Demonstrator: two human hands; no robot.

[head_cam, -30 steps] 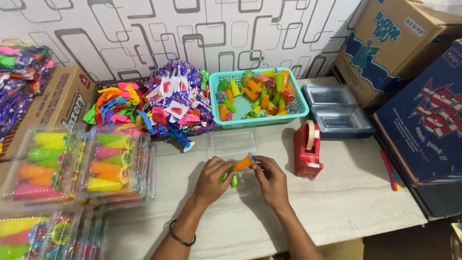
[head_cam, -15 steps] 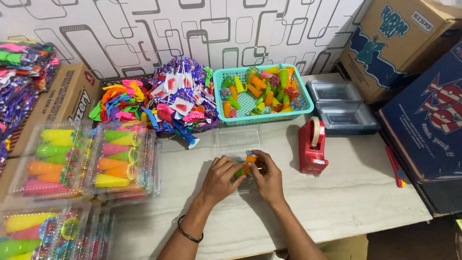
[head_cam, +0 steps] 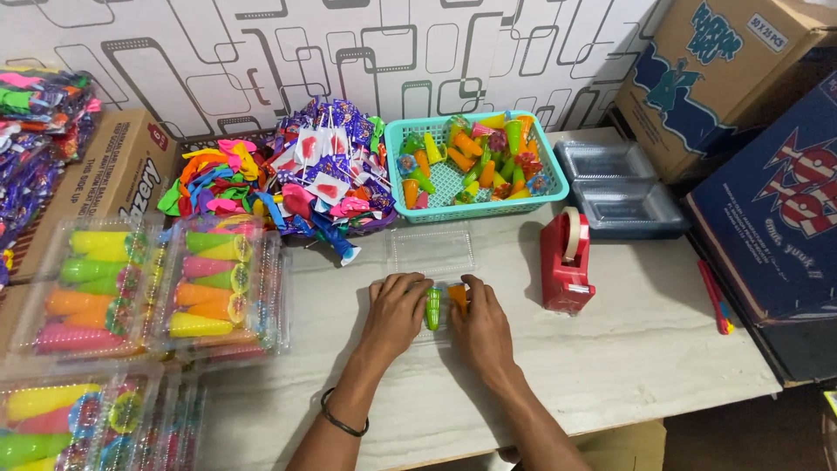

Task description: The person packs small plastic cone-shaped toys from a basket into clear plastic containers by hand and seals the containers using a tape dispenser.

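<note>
Left of our left hand we see clear clamshell packs of coloured cones; right of our right hand, brown and blue cartons; beyond both, empty clear trays.

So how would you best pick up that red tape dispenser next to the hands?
Probably by the narrow upright part of the red tape dispenser, coming down from above with fingers on its two long flat sides. It stands upright on the table, the roll up in its top, and the right hand is nearest. Its far side faces the clear trays.
</note>
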